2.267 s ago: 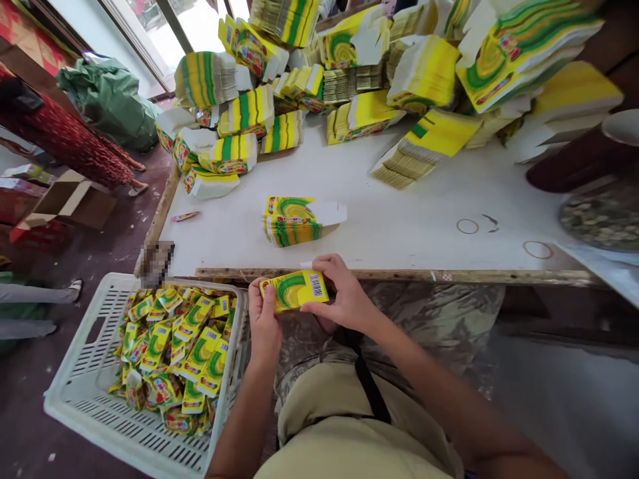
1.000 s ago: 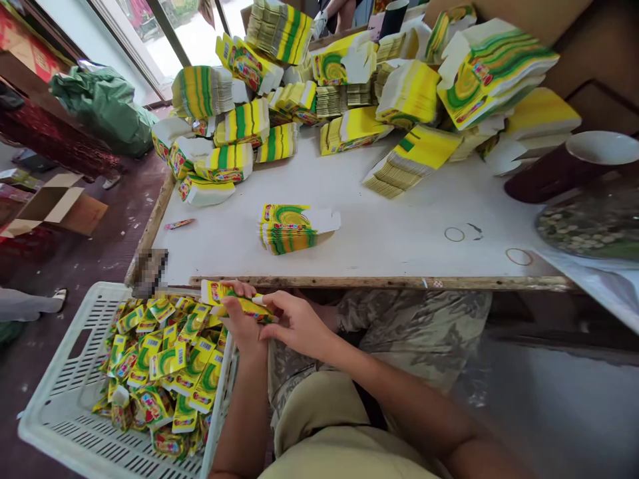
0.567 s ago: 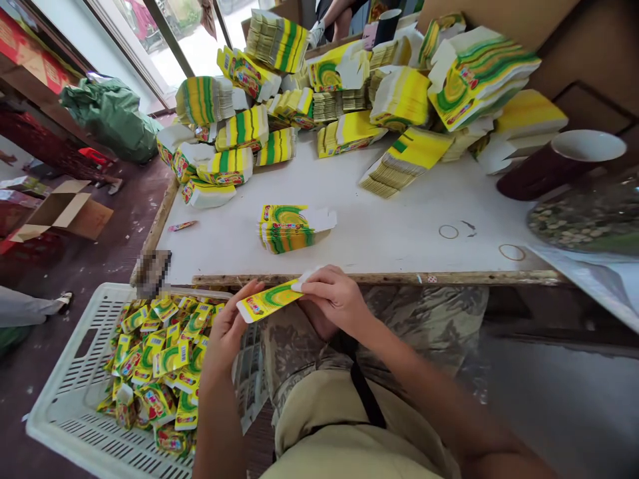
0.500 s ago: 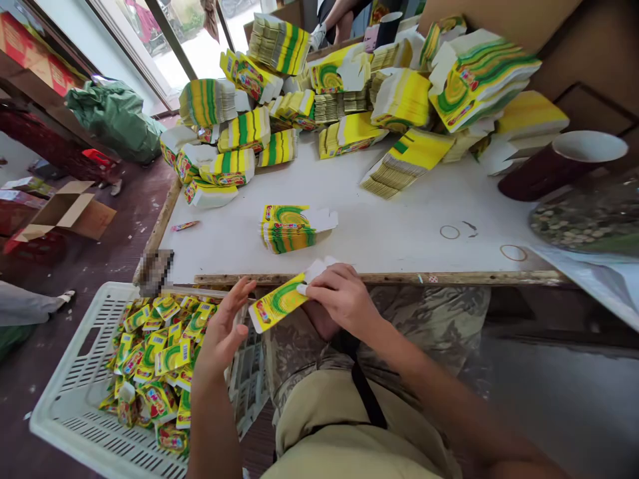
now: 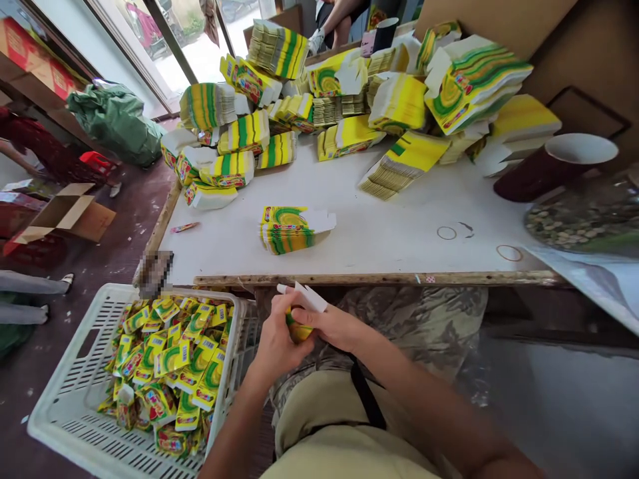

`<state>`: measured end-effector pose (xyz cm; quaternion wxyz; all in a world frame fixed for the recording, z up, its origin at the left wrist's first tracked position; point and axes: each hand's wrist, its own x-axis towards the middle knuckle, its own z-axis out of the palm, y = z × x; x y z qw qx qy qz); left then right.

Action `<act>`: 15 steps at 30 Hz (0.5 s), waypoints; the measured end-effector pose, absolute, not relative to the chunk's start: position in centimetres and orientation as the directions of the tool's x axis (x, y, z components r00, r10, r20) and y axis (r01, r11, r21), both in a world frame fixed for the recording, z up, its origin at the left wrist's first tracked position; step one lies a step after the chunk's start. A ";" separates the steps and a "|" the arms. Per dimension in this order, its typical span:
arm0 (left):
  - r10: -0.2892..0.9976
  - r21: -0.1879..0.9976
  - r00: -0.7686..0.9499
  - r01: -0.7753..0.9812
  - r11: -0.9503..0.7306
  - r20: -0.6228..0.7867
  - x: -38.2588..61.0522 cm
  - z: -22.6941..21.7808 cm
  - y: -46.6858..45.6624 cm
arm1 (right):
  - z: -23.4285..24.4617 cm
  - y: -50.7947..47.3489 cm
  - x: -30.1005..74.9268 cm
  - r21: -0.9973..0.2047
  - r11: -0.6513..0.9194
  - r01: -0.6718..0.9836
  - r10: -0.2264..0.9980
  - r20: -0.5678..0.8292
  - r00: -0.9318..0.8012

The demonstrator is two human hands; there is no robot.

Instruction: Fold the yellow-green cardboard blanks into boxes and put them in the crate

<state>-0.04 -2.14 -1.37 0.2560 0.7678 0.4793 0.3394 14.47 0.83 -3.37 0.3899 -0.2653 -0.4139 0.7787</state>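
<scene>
Over my lap, just in front of the table edge, both hands are closed around one yellow and green cardboard box (image 5: 298, 327). My left hand (image 5: 279, 339) grips its left side with curled fingers. My right hand (image 5: 332, 326) holds it from the right, fingers over the printed face. White end flaps (image 5: 309, 297) stick up above the hands; most of the print is hidden. On the table beyond lies a small stack of flat boxes (image 5: 287, 229). To my left, a white plastic basket (image 5: 64, 406) holds many packed yellow-green boxes (image 5: 172, 359).
Bundles of flat boxes (image 5: 234, 133) are piled along the back of the white table (image 5: 329, 189). A dark red cup (image 5: 529, 174) and a jar (image 5: 584, 216) stand at the right. A small wrapped stick (image 5: 184, 227) lies at the left. Another person's legs (image 5: 339, 20) show behind the table.
My left hand, open and apart before, has moved right and closed on the box. The box has gone from flat and outstretched to enclosed between both hands, flaps up.
</scene>
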 end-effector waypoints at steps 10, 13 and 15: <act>0.951 0.766 0.288 0.586 -0.266 0.110 -0.8 -2.8 -1.0 | -3.4 0.1 14.5 -0.975 0.211 0.067 0.877 0.158 -0.454; 0.967 0.726 0.133 0.640 -0.250 0.216 -0.7 -3.4 -0.7 | -3.1 0.4 14.8 -0.908 0.373 0.192 0.870 0.271 -0.413; 0.975 0.668 0.049 0.721 -0.185 0.218 -0.8 -3.1 -0.8 | -3.5 1.0 15.3 -0.884 0.414 0.215 0.890 0.343 -0.300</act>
